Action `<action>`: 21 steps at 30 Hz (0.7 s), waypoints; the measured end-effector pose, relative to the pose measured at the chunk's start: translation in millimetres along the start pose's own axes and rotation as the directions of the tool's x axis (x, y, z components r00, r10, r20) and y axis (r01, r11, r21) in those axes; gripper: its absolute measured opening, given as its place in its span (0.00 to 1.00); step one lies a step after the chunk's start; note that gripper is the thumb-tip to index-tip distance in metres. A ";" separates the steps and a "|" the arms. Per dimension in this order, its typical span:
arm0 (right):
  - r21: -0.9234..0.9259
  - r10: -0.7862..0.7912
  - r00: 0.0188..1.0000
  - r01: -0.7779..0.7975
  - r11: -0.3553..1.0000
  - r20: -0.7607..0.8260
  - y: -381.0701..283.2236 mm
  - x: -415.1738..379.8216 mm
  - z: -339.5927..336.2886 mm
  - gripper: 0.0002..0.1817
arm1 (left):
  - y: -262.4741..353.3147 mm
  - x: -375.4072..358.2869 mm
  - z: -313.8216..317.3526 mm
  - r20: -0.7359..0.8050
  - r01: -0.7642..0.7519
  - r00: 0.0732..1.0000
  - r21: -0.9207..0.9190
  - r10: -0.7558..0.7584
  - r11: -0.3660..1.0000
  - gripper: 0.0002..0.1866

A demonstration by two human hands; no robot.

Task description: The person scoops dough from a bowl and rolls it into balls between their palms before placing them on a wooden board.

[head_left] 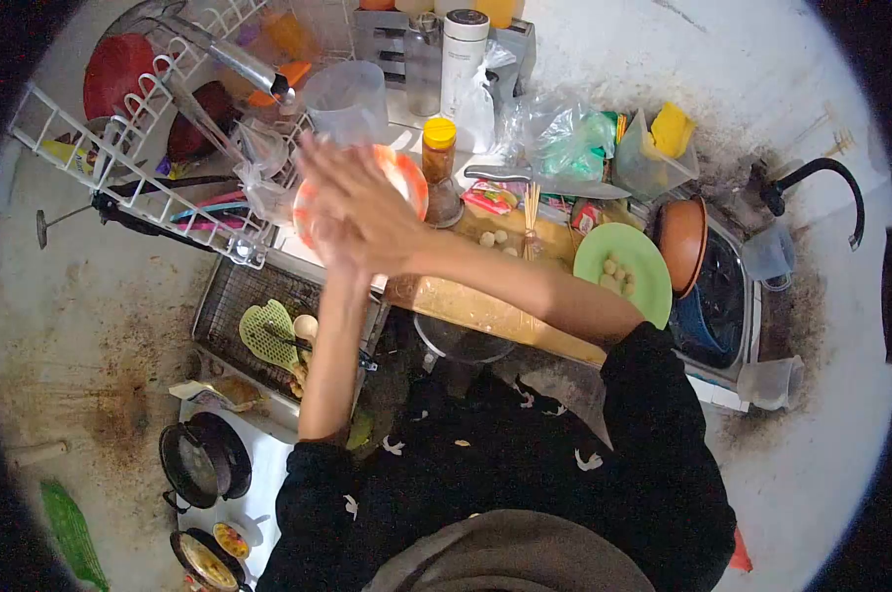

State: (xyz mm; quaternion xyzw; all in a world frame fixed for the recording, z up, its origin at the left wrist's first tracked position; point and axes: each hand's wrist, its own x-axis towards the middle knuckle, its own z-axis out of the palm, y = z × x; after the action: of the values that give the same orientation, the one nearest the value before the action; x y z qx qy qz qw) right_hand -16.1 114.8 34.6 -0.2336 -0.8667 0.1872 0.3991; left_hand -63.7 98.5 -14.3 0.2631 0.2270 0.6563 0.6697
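Observation:
My right hand (375,212) lies over my left hand (335,242), palms together, above a white plate with an orange-red rim (416,183). Motion blurs both hands. The right fingers are stretched out; the left ones are mostly covered. Whatever may be between the palms is hidden. To the right, several small pale balls (487,239) rest on a wooden board (456,299) beside a bundle of thin sticks (532,212). More pale balls (611,267) sit on a green plate (592,259). A yellow-lidded jar (439,148) stands just right of the rimmed plate.
A knife (564,185) lies behind the board. The sink (737,296), brown bowl (681,247) and black faucet (830,168) are at right. A wire dish rack (120,168) stands at left, above a tray with a green slotted utensil (266,331). Pans (197,464) are at lower left.

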 end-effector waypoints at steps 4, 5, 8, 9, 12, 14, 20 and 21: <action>0.062 0.140 0.980 -0.132 0.989 -0.145 -13.7 3.3 -6.3 0.40 | -20.1 10.2 -18.7 0.323 0.102 0.946 -0.368 0.025 0.924 0.35; 0.194 0.130 0.983 -0.103 0.976 -0.133 -24.7 -2.1 -8.3 0.40 | -27.2 16.2 -25.9 0.600 0.419 0.791 -0.674 0.119 0.609 0.34; 0.112 0.055 0.995 -0.045 0.993 -0.086 -5.3 -25.6 -3.1 0.39 | -1.6 -8.0 49.9 0.139 -0.521 0.833 -0.132 0.536 0.843 0.32; -0.051 0.087 0.996 -0.087 0.995 -0.005 2.9 -25.2 -6.8 0.38 | -1.9 -8.7 66.4 -0.070 -0.633 0.750 0.214 0.658 0.744 0.32; 0.054 0.220 0.957 -0.214 0.975 -0.187 6.3 -5.0 -14.4 0.39 | -1.3 -18.7 38.7 -0.012 -0.152 0.988 0.132 0.155 0.979 0.33; 0.209 0.403 0.909 -0.376 0.903 -0.106 -28.1 -4.3 -22.2 0.39 | -0.3 -18.3 35.9 -0.019 -0.001 1.000 -0.048 0.000 0.999 0.33; 0.119 0.056 0.990 -0.041 0.992 -0.128 -0.3 -29.0 -14.7 0.32 | 33.0 -26.9 33.8 0.054 -0.080 0.994 -0.197 0.092 0.977 0.34; 0.163 0.184 0.968 -0.157 0.974 -0.169 10.3 -26.8 -18.1 0.33 | 20.6 -31.4 35.0 0.077 -0.010 0.997 -0.230 0.029 0.973 0.34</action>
State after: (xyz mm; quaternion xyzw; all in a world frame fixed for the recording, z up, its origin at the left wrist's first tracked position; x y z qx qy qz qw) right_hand 16.0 110.9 24.2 -0.2933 -0.7867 0.2625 0.4756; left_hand -57.8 65.3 24.3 0.2124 0.1201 0.6735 0.6977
